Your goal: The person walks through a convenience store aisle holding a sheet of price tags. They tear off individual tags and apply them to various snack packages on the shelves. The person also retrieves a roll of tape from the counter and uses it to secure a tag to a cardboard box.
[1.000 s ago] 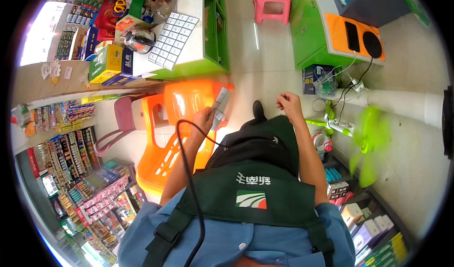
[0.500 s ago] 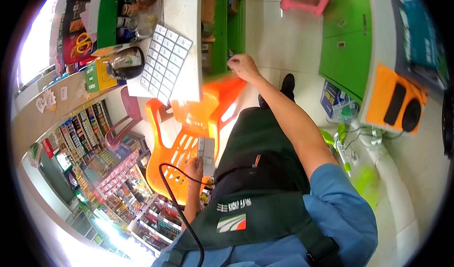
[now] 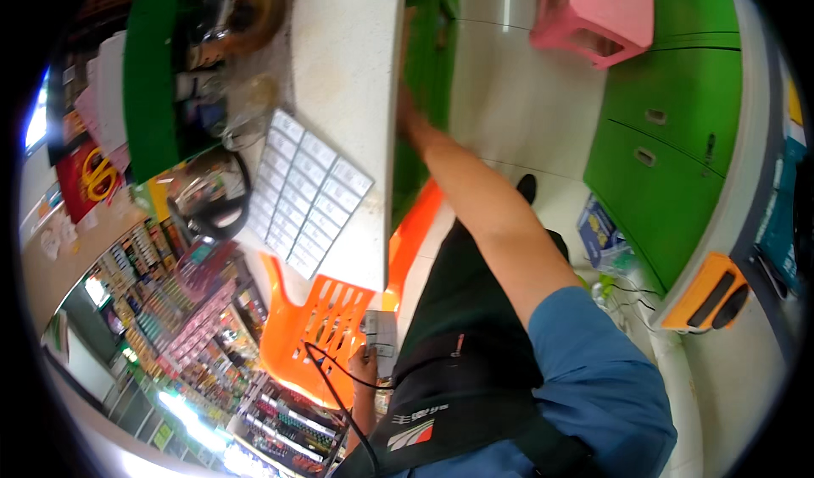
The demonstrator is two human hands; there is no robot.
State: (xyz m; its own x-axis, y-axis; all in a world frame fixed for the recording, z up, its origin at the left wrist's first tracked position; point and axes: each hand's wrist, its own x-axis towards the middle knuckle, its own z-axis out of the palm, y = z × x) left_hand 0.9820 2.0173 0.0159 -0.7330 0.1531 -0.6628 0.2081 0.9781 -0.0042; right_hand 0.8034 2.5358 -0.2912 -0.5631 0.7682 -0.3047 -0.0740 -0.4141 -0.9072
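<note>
My left hand [image 3: 363, 366] is closed on the edge of a flat grey-and-white box [image 3: 382, 332], low beside my apron. The seat of an orange plastic chair [image 3: 292, 355] lies just left of it. My right arm stretches forward, and my right hand [image 3: 410, 120] reaches into the green shelf cabinet [image 3: 415, 160] under the white counter. Its fingers are blurred and hidden by the counter edge. A white sheet with a printed grid [image 3: 309, 194] lies on the white counter [image 3: 348, 63].
A dark-handled glass pot [image 3: 212, 198] stands on the counter's left. At the far right are a pink stool [image 3: 606, 12] and green cabinets [image 3: 670, 130]. An orange-and-black device [image 3: 708, 296] sits at the right edge. Shop shelves [image 3: 161, 283] fill the lower left. A black cable [image 3: 331, 385] crosses near my left hand.
My right hand has gone from beside the orange chair's back into the green cabinet. The view has shifted closer to the counter, which now covers more of the chair. My left hand still holds the box.
</note>
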